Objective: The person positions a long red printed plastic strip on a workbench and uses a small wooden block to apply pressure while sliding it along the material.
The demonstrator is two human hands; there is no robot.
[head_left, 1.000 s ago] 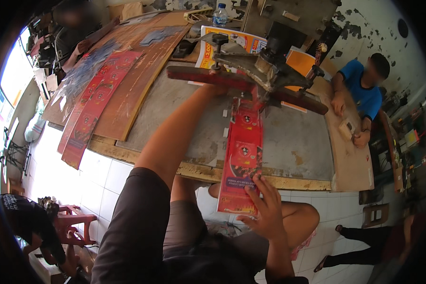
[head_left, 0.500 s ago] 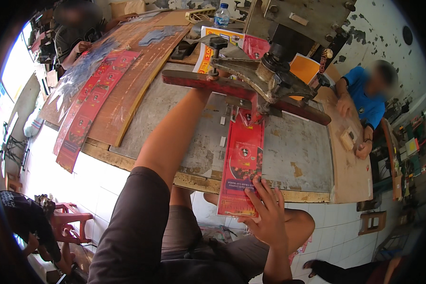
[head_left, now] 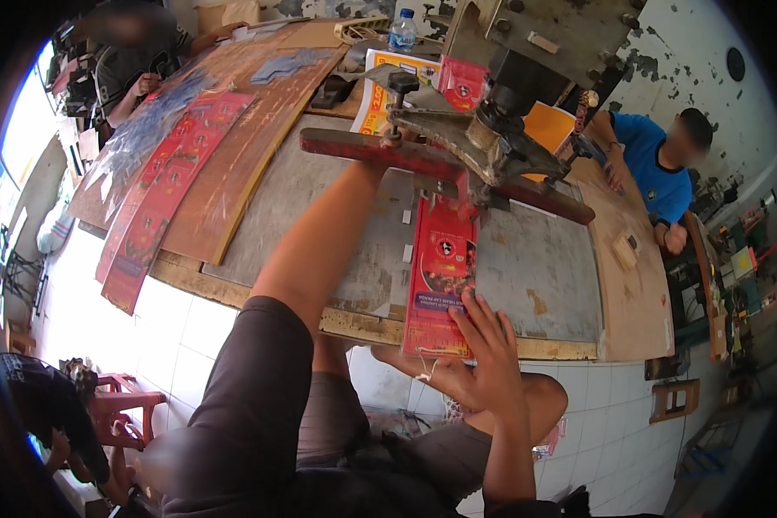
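Note:
A strip of red printed plastic packaging (head_left: 443, 289) lies lengthwise on the grey metal worktop, its near end jutting over the front edge. My right hand (head_left: 492, 358) rests on the strip's near right edge with fingers stretched out and flat. Above the far end of the strip is a press head with a red metal crossbar (head_left: 345, 148) and a knobbed bracket. My left forearm reaches forward to beneath this crossbar. The left hand is mostly hidden behind the bar and bracket, so its fingers do not show. Two small white pieces (head_left: 407, 253) lie left of the strip.
More red packaging strips (head_left: 160, 198) and clear plastic lie on a brown board at left. A water bottle (head_left: 402, 31) stands at the back. At right, a person in a blue shirt (head_left: 652, 160) sits near a wooden block (head_left: 625, 250). Another person is at far left.
The red strip has slid forward under the press, and my right hand has moved forward with it. The person in blue has drawn a hand away from the wooden block.

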